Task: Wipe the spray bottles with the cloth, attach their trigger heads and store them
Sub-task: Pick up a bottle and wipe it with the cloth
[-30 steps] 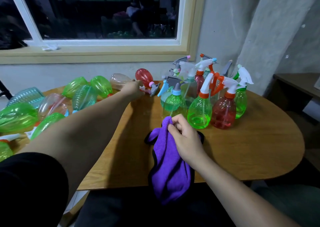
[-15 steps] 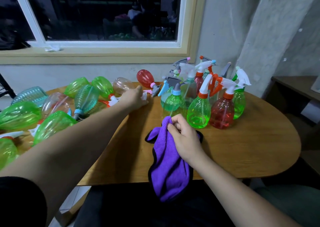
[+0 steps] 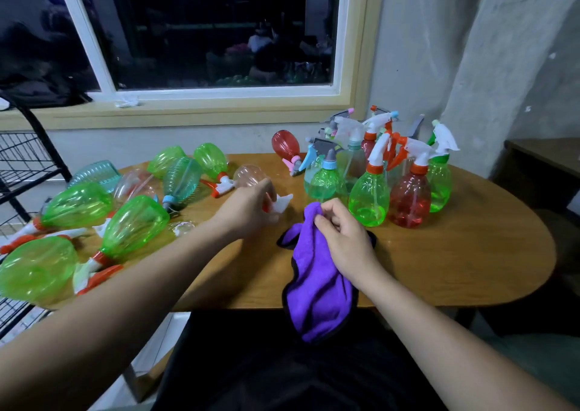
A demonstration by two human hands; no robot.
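My left hand (image 3: pixel 249 209) grips the neck of a pale peach spray bottle (image 3: pixel 249 174) that lies on the wooden table (image 3: pixel 455 253); its white trigger head (image 3: pixel 284 202) sticks out past my fingers. My right hand (image 3: pixel 345 241) holds a purple cloth (image 3: pixel 317 297) that drapes over the table's front edge. Several upright bottles with trigger heads stand at the back right, among them a green one (image 3: pixel 368 197) and a red one (image 3: pixel 408 200). Several bottles lie on their sides at the left, mostly green (image 3: pixel 135 225).
A red bottle (image 3: pixel 285 143) lies near the wall under the window. A black wire rack (image 3: pixel 22 165) stands at the far left. A dark side table (image 3: pixel 546 156) is at the right. Bare wood shows on the table's right half.
My left hand has pulled back from the far edge toward me, drawing the peach bottle with its white trigger head along. My right hand and the cloth have stayed put.
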